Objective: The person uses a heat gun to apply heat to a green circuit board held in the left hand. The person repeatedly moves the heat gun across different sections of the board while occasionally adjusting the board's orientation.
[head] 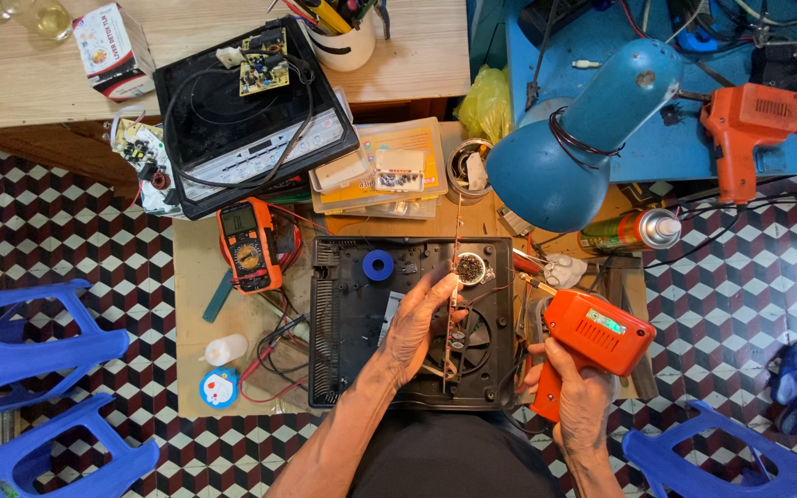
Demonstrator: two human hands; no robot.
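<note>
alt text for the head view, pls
Seen from above, the left hand steadies a circuit board on edge over an opened black appliance base, while the right hand grips an orange soldering gun. A blue desk lamp hangs over the cluttered workbench.

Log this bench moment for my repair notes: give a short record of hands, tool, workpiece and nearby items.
left hand: holds a circuit board on edge over the opened black casing
right hand: grips an orange soldering gun, tip toward the board
beside the casing: orange multimeter, blue desk lamp, spray can
behind: black induction cooker with a small board on top
floor: blue plastic stools
</note>
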